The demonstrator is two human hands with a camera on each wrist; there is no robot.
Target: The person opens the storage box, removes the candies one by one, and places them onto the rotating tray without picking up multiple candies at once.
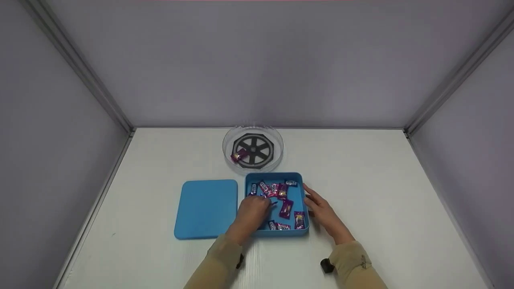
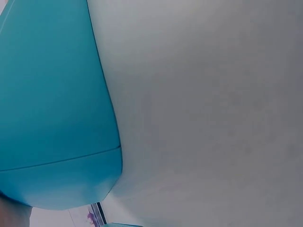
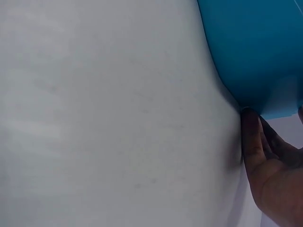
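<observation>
My left hand (image 1: 253, 212) reaches over the near left part of a blue box (image 1: 277, 233), fingers bent down inside it. It pinches a small wrapped candy (image 1: 274, 203), whose dark wrapper end sticks out by the fingertips; the rest is hidden. Several wrapped candies lie about in the box, among them a purple one (image 1: 286, 209) and a pink one (image 1: 283, 226). Against the box's right outer wall rests my right hand (image 1: 324, 212), fingers extended. The right wrist view shows its fingers (image 3: 252, 135) touching the wall low down near the table.
Left of the box, a flat blue lid (image 1: 207, 208) lies on the white table (image 1: 381, 180). Behind the box stands a clear round dish (image 1: 280, 154) with a black spoked pattern and one purple candy (image 1: 239, 155) in it. Grey walls enclose the table.
</observation>
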